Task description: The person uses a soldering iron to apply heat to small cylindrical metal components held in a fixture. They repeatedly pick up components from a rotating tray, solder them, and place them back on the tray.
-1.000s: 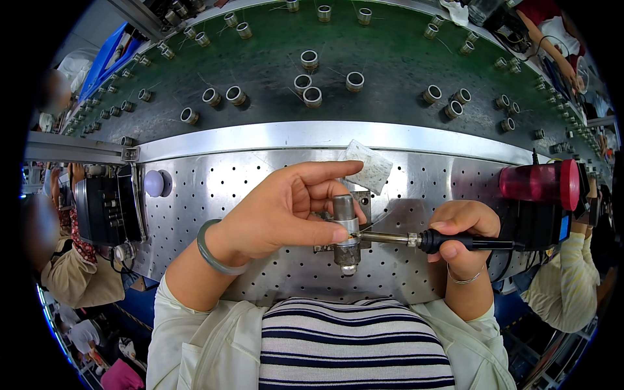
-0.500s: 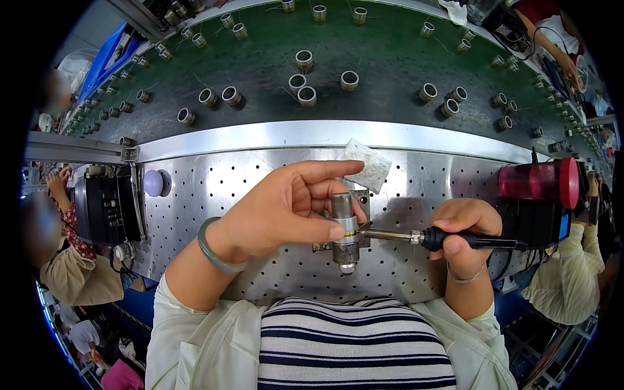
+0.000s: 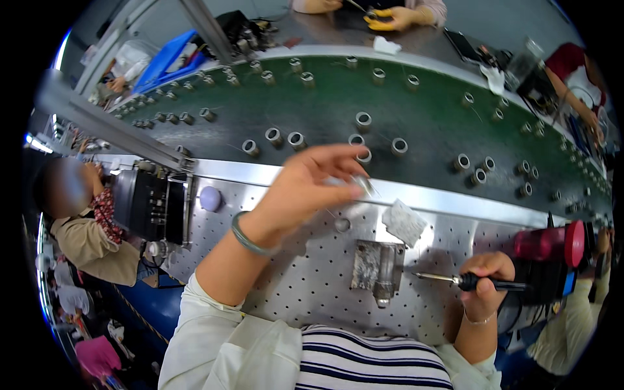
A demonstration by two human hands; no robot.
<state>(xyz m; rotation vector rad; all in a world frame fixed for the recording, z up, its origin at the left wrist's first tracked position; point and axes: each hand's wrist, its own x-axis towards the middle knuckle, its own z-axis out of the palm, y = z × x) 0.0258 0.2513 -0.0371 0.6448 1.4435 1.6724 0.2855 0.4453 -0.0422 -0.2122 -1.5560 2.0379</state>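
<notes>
My left hand is raised over the near edge of the green belt. Thumb and fingers close on a small metal ring, partly hidden and slightly blurred, with a thin wire trailing from it. My right hand grips a soldering iron by its black handle, the metal tip pointing left. Beside that tip, on the perforated metal table, sits a worn metal fixture with a flat plate and an upright-looking round post; no ring shows on it.
A green conveyor belt carries several wired metal rings. A whitish pad and a small round metal piece lie on the table. A red container stands right, a purple knob left. A co-worker's yellow-gloved hand works across the belt.
My left hand has lifted the ring off the fixture post and moved it away toward the belt. The iron's tip no longer meets the ring. The view has shifted left and farther out.
</notes>
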